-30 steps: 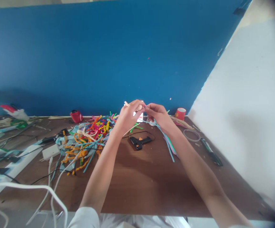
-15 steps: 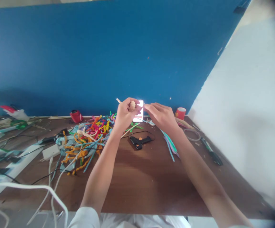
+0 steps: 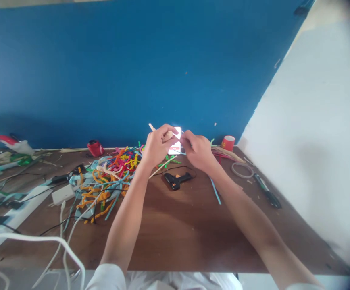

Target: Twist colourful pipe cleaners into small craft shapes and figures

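My left hand point(image 3: 158, 147) is closed around a cream pipe cleaner point(image 3: 167, 136) that looks wound into a small bundle, its straight end poking out past the knuckles. Close beside it, my right hand point(image 3: 197, 149) is pinched, thumb against fingers, at the same height; what lies in that pinch is too small to make out. Behind and between the hands a phone point(image 3: 174, 151) with a lit screen stands near the wall. Below them on the table lies a black glue gun point(image 3: 176, 181).
A tangled heap of colourful pipe cleaners point(image 3: 105, 187) covers the left of the brown table point(image 3: 175, 237). Further left are a white power strip point(image 3: 23, 215) and cables. A red can point(image 3: 95, 148), a red paper cup point(image 3: 228, 143) and a dark marker-like tool point(image 3: 267, 191) stand or lie around.
My right hand has turned, its fingers curling in more. Strips beneath my right forearm are now more covered. My left hand keeps its hold on the cream pipe cleaner.
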Available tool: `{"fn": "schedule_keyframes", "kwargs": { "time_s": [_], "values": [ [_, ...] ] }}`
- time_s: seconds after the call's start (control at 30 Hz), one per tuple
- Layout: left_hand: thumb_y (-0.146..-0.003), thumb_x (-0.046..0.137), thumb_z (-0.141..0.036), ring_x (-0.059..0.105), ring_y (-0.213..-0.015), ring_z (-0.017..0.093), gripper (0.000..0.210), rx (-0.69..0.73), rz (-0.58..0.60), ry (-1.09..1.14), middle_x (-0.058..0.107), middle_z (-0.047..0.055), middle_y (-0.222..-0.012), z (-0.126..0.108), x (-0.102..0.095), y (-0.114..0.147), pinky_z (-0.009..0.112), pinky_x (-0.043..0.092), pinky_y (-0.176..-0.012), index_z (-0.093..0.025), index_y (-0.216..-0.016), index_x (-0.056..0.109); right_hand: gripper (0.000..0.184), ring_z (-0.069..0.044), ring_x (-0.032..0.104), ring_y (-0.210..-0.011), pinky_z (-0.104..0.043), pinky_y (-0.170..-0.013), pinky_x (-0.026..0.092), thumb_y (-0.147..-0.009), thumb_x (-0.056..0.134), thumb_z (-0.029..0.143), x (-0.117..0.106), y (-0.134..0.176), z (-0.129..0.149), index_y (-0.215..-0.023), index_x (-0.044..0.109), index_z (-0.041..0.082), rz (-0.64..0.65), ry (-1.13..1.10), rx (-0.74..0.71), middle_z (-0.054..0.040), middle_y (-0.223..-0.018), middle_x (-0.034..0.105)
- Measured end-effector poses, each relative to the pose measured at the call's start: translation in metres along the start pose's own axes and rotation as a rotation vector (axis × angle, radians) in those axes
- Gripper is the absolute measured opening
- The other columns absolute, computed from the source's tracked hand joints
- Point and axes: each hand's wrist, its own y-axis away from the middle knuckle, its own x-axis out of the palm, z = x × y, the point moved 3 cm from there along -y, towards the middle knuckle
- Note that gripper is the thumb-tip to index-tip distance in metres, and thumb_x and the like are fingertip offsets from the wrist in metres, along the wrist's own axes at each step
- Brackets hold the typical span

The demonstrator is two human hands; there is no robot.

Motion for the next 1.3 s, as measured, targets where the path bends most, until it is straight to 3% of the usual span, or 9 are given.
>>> {"fn": "schedule_keyframes", "kwargs": {
  "time_s": [0.17, 0.33, 0.43, 0.6, 0.83, 0.93, 1.07, 1.17, 1.3],
  "values": [
    [-0.089, 0.060, -0.017, 0.067, -0.093, 0.016, 0.015, 0.218, 0.013, -0.277, 0.075, 0.001, -0.098, -0.010, -0.006, 0.003, 0.027, 0.048, -0.084, -0.024, -0.098, 0.070, 0.032, -0.013, 0.045, -0.052, -0.028, -0.054, 0.027, -0.088, 0.055, 0.044, 0.017, 0.001, -0.001, -0.066, 0.048, 0.022, 0.150, -0.784, 0.316, 0.0041, -0.051, 0.044],
    [-0.087, 0.068, -0.025, 0.065, -0.079, 0.013, 0.012, 0.212, 0.026, -0.264, 0.075, 0.000, -0.093, -0.013, -0.009, 0.005, 0.023, 0.049, -0.075, -0.025, -0.099, 0.071, 0.034, -0.010, 0.040, -0.046, -0.026, -0.048, 0.024, -0.074, 0.073, 0.044, 0.023, 0.002, -0.001, -0.067, 0.049, 0.021, 0.346, -1.278, 0.533, 0.0092, -0.051, 0.029],
    [-0.085, 0.070, -0.026, 0.063, -0.072, 0.012, 0.013, 0.185, -0.046, -0.211, 0.075, -0.001, -0.087, -0.014, -0.008, 0.005, 0.023, 0.048, -0.070, -0.023, -0.097, 0.070, 0.033, -0.010, 0.042, -0.049, -0.026, -0.049, 0.026, -0.076, 0.072, 0.047, 0.020, 0.001, -0.003, -0.071, 0.053, 0.020, 0.334, -1.227, 0.488, 0.0079, -0.052, 0.035],
    [-0.080, 0.072, -0.025, 0.069, -0.073, 0.015, 0.017, -0.016, -0.120, 0.083, 0.074, 0.000, -0.082, -0.005, -0.004, 0.001, 0.025, 0.053, -0.065, -0.020, -0.094, 0.064, 0.031, -0.012, 0.047, -0.058, -0.028, -0.059, 0.034, -0.094, 0.056, 0.047, 0.007, -0.002, -0.004, -0.079, 0.059, 0.020, 0.045, -0.593, 0.145, 0.0024, -0.063, 0.056],
    [-0.066, 0.084, -0.029, 0.064, -0.062, 0.012, 0.032, -0.211, -0.010, 0.448, 0.065, -0.002, -0.071, 0.003, -0.003, -0.001, 0.022, 0.049, -0.054, -0.018, -0.088, 0.064, 0.029, -0.013, 0.051, -0.062, -0.029, -0.064, 0.035, -0.102, 0.041, 0.040, -0.007, 0.000, 0.003, -0.084, 0.054, 0.021, 0.048, -0.342, -0.096, 0.0012, -0.068, 0.058],
    [-0.064, 0.085, -0.028, 0.062, -0.061, 0.010, 0.033, -0.191, 0.040, 0.475, 0.064, -0.003, -0.071, 0.000, -0.004, -0.001, 0.021, 0.048, -0.054, -0.018, -0.087, 0.064, 0.033, -0.012, 0.047, -0.057, -0.028, -0.059, 0.033, -0.102, 0.043, 0.044, -0.007, 0.001, 0.004, -0.078, 0.050, 0.022, 0.048, -0.483, -0.010, 0.0021, -0.063, 0.054],
    [-0.068, 0.084, -0.031, 0.064, -0.069, 0.013, 0.031, -0.063, 0.073, 0.377, 0.065, -0.001, -0.075, -0.007, -0.007, 0.000, 0.024, 0.052, -0.063, -0.018, -0.087, 0.064, 0.038, -0.011, 0.045, -0.052, -0.028, -0.053, 0.030, -0.094, 0.055, 0.051, -0.002, 0.003, 0.008, -0.070, 0.050, 0.023, 0.101, -0.929, 0.207, 0.0056, -0.055, 0.039],
    [-0.073, 0.080, -0.033, 0.062, -0.072, 0.013, 0.023, 0.063, 0.028, 0.198, 0.067, 0.000, -0.078, -0.012, -0.010, 0.002, 0.025, 0.050, -0.066, -0.019, -0.083, 0.066, 0.035, -0.010, 0.034, -0.046, -0.027, -0.048, 0.024, -0.085, 0.067, 0.048, 0.003, 0.003, 0.012, -0.067, 0.050, 0.022, 0.172, -1.228, 0.421, 0.0085, -0.051, 0.025],
    [-0.080, 0.075, -0.033, 0.055, -0.068, 0.012, 0.015, 0.184, -0.038, -0.016, 0.067, -0.001, -0.075, -0.014, -0.012, 0.004, 0.025, 0.043, -0.063, -0.020, -0.080, 0.068, 0.030, -0.007, 0.023, -0.046, -0.026, -0.046, 0.018, -0.080, 0.069, 0.038, 0.008, 0.004, 0.012, -0.064, 0.052, 0.020, 0.269, -1.411, 0.582, 0.0096, -0.051, 0.021]
  ]
}}
